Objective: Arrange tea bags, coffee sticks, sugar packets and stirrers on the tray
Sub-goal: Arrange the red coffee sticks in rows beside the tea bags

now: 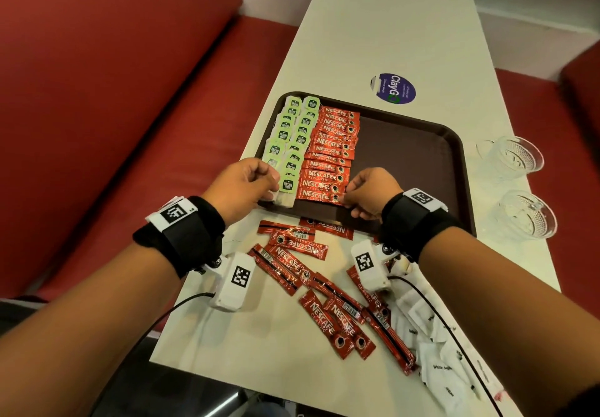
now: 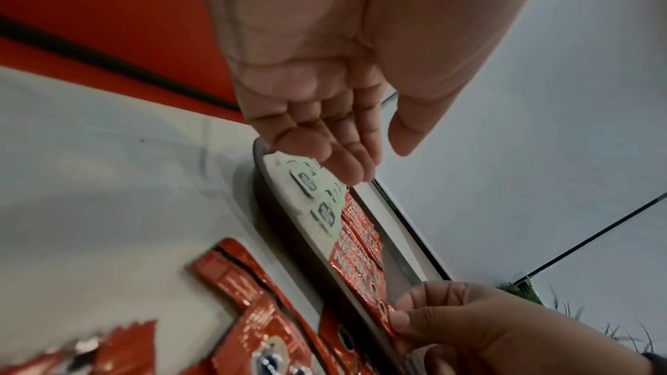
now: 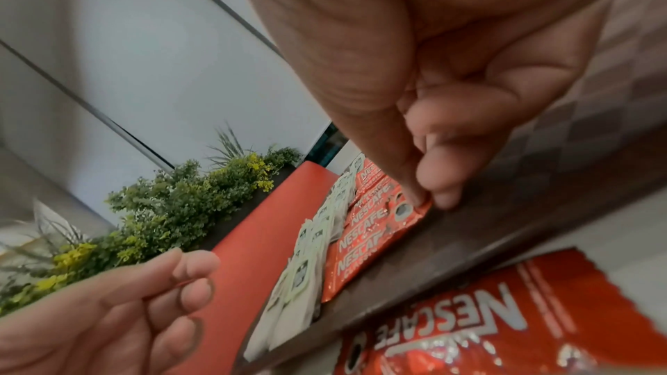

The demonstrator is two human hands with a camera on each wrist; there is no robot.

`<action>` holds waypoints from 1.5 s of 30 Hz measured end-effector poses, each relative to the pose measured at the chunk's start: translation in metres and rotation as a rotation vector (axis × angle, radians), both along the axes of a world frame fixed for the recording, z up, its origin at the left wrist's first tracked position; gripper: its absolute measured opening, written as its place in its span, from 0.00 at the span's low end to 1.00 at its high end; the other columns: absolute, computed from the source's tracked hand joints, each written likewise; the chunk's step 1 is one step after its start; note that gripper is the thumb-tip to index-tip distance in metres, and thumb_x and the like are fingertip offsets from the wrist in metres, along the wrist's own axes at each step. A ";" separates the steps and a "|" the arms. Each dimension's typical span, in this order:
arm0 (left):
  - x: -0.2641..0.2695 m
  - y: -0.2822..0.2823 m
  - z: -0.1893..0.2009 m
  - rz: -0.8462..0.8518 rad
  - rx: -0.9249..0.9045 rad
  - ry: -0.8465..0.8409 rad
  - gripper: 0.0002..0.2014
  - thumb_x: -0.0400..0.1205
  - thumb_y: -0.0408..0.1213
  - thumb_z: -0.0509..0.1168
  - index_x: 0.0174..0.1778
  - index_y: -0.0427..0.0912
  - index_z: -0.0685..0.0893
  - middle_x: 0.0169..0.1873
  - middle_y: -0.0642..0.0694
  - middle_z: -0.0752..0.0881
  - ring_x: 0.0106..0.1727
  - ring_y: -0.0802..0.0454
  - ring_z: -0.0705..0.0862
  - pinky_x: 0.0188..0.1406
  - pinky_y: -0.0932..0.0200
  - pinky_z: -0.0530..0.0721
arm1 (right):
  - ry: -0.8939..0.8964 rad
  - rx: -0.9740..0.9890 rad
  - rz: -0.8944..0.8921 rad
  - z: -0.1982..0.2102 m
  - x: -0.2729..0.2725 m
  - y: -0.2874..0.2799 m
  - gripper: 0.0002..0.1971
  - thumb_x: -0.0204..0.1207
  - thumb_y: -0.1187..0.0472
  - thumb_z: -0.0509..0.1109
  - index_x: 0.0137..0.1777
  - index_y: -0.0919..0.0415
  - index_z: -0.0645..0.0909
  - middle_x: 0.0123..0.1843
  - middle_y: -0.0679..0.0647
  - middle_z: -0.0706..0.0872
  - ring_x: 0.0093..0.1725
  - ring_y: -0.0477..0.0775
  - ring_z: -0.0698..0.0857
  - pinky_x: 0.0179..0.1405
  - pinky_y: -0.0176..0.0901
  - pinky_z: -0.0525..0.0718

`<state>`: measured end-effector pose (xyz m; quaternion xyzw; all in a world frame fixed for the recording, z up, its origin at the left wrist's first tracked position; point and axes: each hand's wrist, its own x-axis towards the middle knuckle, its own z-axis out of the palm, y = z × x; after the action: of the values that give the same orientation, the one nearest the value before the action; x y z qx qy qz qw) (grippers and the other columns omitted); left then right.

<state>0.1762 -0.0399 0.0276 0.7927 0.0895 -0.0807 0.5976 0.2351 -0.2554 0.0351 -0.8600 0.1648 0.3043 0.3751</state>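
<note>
Many red "NESCAFE CLASSIC" sticks (image 1: 325, 169) on tray (image 1: 422, 143), nearest pinched by right hand (image 1: 373, 194) fingers (image 3: 447, 193); left hand (image 1: 242, 189) loosely curled, empty.

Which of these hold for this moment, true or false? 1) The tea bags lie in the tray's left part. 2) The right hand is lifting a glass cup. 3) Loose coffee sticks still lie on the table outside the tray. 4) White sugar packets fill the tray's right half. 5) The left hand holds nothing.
1) True: the tea bags lie in two columns at the left of the tray.
2) False: the right hand pinches the nearest coffee stick on the tray; the glass cups stand untouched.
3) True: loose coffee sticks lie on the table.
4) False: the sugar packets lie on the table; that half is bare.
5) True: the left hand holds nothing.
</note>
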 end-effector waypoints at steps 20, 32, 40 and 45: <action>-0.056 -0.013 -0.030 -0.656 0.857 -0.123 0.46 0.66 0.55 0.79 0.78 0.51 0.65 0.72 0.51 0.75 0.72 0.49 0.73 0.69 0.43 0.75 | -0.343 -0.430 0.793 -0.014 -0.083 0.025 0.10 0.71 0.57 0.74 0.35 0.55 0.76 0.40 0.51 0.83 0.40 0.53 0.81 0.31 0.40 0.73; -0.058 -0.006 -0.035 -0.612 0.895 -0.162 0.31 0.76 0.58 0.69 0.72 0.50 0.72 0.62 0.50 0.78 0.65 0.49 0.75 0.64 0.50 0.76 | -0.393 -0.274 0.612 0.018 -0.082 -0.019 0.06 0.73 0.57 0.75 0.44 0.56 0.82 0.37 0.47 0.82 0.38 0.49 0.81 0.37 0.41 0.79; -0.058 -0.004 -0.031 -0.681 1.001 -0.158 0.13 0.83 0.40 0.62 0.63 0.49 0.79 0.58 0.49 0.79 0.61 0.46 0.76 0.58 0.48 0.79 | -0.345 -0.191 0.522 0.025 -0.086 -0.032 0.06 0.75 0.58 0.75 0.46 0.57 0.81 0.36 0.49 0.86 0.29 0.45 0.87 0.30 0.38 0.81; -0.056 -0.009 -0.029 -0.767 1.132 -0.179 0.12 0.86 0.35 0.57 0.64 0.43 0.77 0.58 0.44 0.78 0.59 0.44 0.76 0.54 0.49 0.79 | -0.270 -0.062 0.493 0.027 -0.087 -0.036 0.03 0.77 0.61 0.73 0.48 0.59 0.82 0.38 0.52 0.89 0.33 0.51 0.90 0.29 0.39 0.85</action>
<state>0.1200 -0.0490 -0.0013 0.9620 -0.2187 -0.1612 0.0259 0.1482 -0.2915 0.0624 -0.9180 -0.0918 0.2636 0.2816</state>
